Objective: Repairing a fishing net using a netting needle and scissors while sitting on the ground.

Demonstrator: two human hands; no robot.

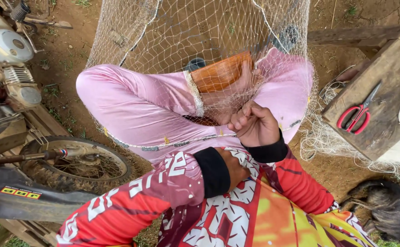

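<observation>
Wooden bench (382,91), red-handled scissors (357,114) on top

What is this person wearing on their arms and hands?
Both arms are covered by long sleeves of a shiny red jersey with bold white lettering and patterns, turning orange and yellow toward the chest. Each sleeve ends in a plain black cuff at the wrist. The left hand and right hand are bare: no gloves show.

red scissors (354,117), wooden bench (382,91), motorbike wheel (79,162)
</observation>
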